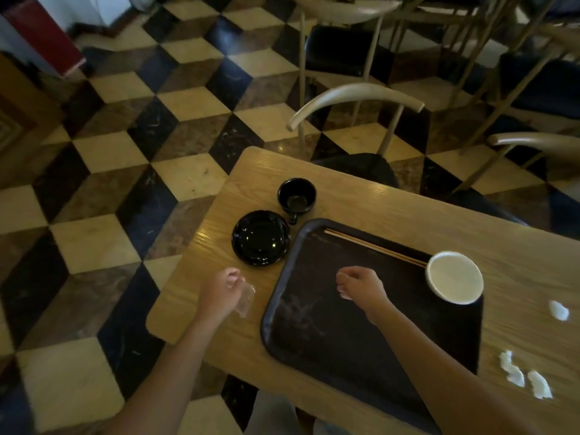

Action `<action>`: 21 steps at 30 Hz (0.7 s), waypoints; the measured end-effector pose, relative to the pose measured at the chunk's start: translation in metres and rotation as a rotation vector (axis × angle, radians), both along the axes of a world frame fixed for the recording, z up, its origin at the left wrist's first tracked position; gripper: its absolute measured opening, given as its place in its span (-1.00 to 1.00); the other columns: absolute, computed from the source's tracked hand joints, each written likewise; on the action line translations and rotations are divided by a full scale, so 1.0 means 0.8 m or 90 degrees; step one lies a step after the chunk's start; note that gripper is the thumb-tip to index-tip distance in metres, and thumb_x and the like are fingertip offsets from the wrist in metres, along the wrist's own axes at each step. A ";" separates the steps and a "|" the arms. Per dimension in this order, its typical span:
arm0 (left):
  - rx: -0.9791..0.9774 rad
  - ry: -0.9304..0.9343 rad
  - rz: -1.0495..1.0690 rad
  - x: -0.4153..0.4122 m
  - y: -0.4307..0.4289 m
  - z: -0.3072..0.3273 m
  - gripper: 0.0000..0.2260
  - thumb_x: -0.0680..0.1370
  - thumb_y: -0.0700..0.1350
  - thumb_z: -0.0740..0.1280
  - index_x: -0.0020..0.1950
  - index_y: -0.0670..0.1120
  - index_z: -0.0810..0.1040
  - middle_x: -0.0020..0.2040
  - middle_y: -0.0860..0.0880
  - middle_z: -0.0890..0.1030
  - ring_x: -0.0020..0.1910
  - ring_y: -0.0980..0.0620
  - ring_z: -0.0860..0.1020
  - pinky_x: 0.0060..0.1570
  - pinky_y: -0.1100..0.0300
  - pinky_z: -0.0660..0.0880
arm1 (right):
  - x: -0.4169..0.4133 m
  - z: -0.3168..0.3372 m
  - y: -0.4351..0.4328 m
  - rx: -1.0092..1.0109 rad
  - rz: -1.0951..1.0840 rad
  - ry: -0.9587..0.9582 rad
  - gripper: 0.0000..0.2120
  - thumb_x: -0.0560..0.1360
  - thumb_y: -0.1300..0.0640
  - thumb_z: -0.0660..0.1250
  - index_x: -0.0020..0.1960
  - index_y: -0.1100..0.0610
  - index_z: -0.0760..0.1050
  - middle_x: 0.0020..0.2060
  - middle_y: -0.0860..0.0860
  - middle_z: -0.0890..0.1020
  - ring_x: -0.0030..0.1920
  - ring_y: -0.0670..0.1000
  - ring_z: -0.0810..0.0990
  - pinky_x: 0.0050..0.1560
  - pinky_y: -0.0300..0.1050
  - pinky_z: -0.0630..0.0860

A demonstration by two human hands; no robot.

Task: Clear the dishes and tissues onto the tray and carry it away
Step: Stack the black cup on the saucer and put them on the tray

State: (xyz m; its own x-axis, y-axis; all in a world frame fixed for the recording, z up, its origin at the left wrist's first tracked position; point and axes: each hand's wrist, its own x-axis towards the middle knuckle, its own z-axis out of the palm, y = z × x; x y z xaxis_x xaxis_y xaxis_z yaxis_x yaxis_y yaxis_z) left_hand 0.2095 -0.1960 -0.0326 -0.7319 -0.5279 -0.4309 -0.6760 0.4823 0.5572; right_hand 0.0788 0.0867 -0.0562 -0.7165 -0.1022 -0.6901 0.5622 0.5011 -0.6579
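A dark tray [317, 346] lies on the wooden table [392, 215]. On it are a pair of chopsticks [373, 246] along the far rim and a white paper bowl [455, 276] at the right corner. A black plate [260, 237] and a black cup [296, 196] stand on the table left of the tray. My left hand [221, 291] is closed on a clear plastic wrapper [246, 301] just left of the tray. My right hand [359, 285] hovers over the tray with fingers curled; nothing shows in it. Crumpled tissues [558, 310] [511, 368] [539, 384] lie on the table to the right.
A chair [357, 102] with a curved wooden back and black seat stands at the table's far side. More chairs [533, 142] stand at the right and behind. The floor [110, 152] is a checkered tile pattern. The table's left edge is close to my left hand.
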 end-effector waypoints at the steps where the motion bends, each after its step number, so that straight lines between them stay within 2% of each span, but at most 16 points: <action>1: 0.010 0.000 0.011 -0.007 -0.014 -0.003 -0.71 0.64 -0.03 0.33 0.35 -0.05 0.54 0.16 0.00 0.66 -0.01 0.11 0.59 -0.06 0.17 0.53 | -0.010 0.001 -0.021 -0.011 -0.005 0.000 -0.82 0.55 0.08 0.42 0.15 0.02 0.62 -0.06 -0.01 0.70 -0.07 -0.03 0.71 0.05 0.00 0.68; 5: 0.026 -0.007 0.021 -0.040 -0.057 -0.019 -0.74 0.64 -0.04 0.33 0.31 -0.05 0.57 0.14 0.01 0.67 -0.10 0.18 0.53 -0.18 0.28 0.41 | -0.045 0.002 -0.092 -0.054 -0.036 -0.003 -0.79 0.54 0.10 0.42 0.17 0.06 0.63 -0.08 0.06 0.72 -0.07 0.04 0.72 0.08 0.08 0.67; 8: 0.048 -0.017 0.022 -0.065 -0.078 -0.035 -0.73 0.62 -0.04 0.35 0.31 -0.05 0.57 0.14 0.01 0.68 -0.07 0.15 0.56 -0.17 0.25 0.40 | -0.069 -0.003 -0.135 -0.087 -0.051 -0.015 -0.72 0.57 0.11 0.39 0.26 0.12 0.60 -0.02 0.11 0.71 -0.01 0.10 0.72 0.12 0.12 0.65; 10: 0.086 -0.008 0.046 -0.079 -0.085 -0.043 -0.71 0.61 -0.04 0.37 0.32 -0.07 0.56 0.12 0.00 0.69 -0.06 0.11 0.59 -0.15 0.25 0.45 | -0.082 -0.004 -0.156 -0.104 -0.086 -0.036 -0.67 0.58 0.14 0.37 0.33 0.16 0.54 0.05 0.16 0.68 0.02 0.12 0.71 0.15 0.13 0.64; 13: 0.154 0.005 0.096 -0.095 -0.090 -0.055 -0.66 0.59 -0.09 0.41 0.35 -0.11 0.53 0.00 0.05 0.67 -0.12 0.08 0.67 -0.08 0.13 0.63 | -0.096 -0.001 -0.183 -0.113 -0.143 -0.072 -0.64 0.59 0.19 0.37 0.38 0.16 0.49 0.13 0.16 0.65 0.04 0.08 0.70 0.18 0.09 0.63; 16: 0.253 0.010 0.175 -0.104 -0.091 -0.067 -0.64 0.57 -0.18 0.43 0.36 -0.14 0.52 0.03 0.04 0.63 -0.11 0.05 0.69 -0.12 0.13 0.68 | -0.103 0.005 -0.199 -0.148 -0.199 -0.124 -0.70 0.60 0.25 0.35 0.33 0.18 0.52 0.09 0.17 0.65 0.08 0.07 0.68 0.19 0.02 0.62; 18: 0.302 0.022 0.216 -0.109 -0.093 -0.072 -0.72 0.56 -0.24 0.44 0.27 -0.16 0.56 0.01 -0.01 0.65 -0.10 0.02 0.69 -0.19 0.15 0.68 | -0.107 0.006 -0.204 -0.153 -0.231 -0.144 -0.77 0.61 0.26 0.35 0.25 0.24 0.57 0.07 0.20 0.66 0.10 0.08 0.68 0.20 0.01 0.62; 21: 0.335 0.034 0.251 -0.110 -0.095 -0.072 -0.84 0.55 -0.30 0.44 0.01 -0.04 0.61 -0.03 -0.08 0.68 -0.12 -0.01 0.71 -0.25 0.19 0.66 | -0.110 0.004 -0.205 -0.155 -0.271 -0.148 -0.83 0.60 0.23 0.37 0.15 0.27 0.62 0.04 0.18 0.68 0.08 0.07 0.68 0.22 0.01 0.61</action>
State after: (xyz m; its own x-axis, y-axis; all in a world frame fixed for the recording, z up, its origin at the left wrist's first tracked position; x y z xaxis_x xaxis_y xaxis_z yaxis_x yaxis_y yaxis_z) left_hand 0.1218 -0.2717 -0.0901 -0.5547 -0.4890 -0.6732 -0.7109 -0.1418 0.6888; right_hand -0.0091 -0.0776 -0.0531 -0.5601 -0.0130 -0.8283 0.8272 0.0454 -0.5601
